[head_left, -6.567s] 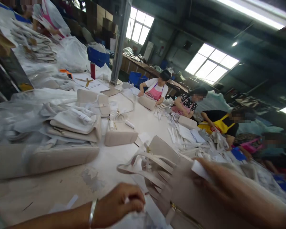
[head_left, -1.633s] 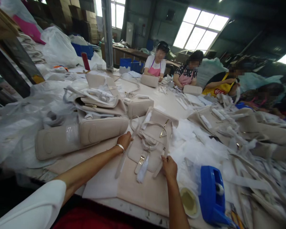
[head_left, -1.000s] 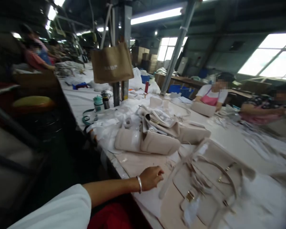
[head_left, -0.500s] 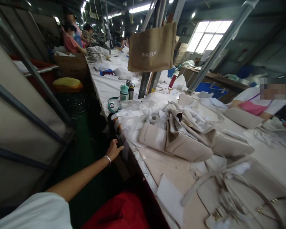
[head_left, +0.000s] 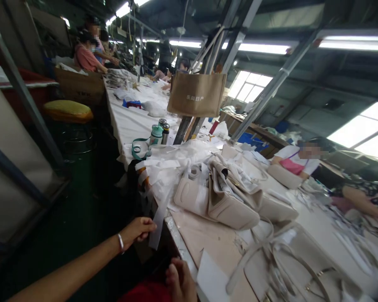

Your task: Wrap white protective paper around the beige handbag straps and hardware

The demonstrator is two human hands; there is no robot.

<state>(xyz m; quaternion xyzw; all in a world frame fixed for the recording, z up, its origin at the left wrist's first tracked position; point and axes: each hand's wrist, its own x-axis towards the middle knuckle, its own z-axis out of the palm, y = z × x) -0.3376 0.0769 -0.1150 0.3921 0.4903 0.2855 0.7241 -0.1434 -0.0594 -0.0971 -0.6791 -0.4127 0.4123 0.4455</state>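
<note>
At the far left a grey metal frame point(head_left: 25, 98) slants across a pale panel, and beyond it a stool with a yellow cushion point(head_left: 67, 111) stands in the dark aisle; the floor between frame and table is open — nothing lies on it that shows.

The left hand point(head_left: 138, 230) reaches out below the table's near edge, a bangle at the wrist, its fingers closed in a pinch on the lower end of a white paper strip point(head_left: 159, 216). The strip hangs down over the edge from the heap of white wrapping point(head_left: 170, 165) on the tabletop. The right hand point(head_left: 180, 282) sits low at the bottom of the view, just under the table edge point(head_left: 176, 239); whether its fingers are curled or spread I cannot tell.

On the table, behind the heap, two drink bottles point(head_left: 159, 132) stand upright beside a teal tape loop point(head_left: 137, 149). A brown tote bag point(head_left: 197, 94) hangs from the post above them. Right of the strip lies a pile of beige handbags point(head_left: 227, 201), one gaping open with white paper stuffing in it. Nearer — at the lower right — another beige handbag point(head_left: 290, 268) lies flat with its handles loose, and a white sheet point(head_left: 211, 279) rests at the edge beside it.

Further right, people in aprons sit along the far side.
</note>
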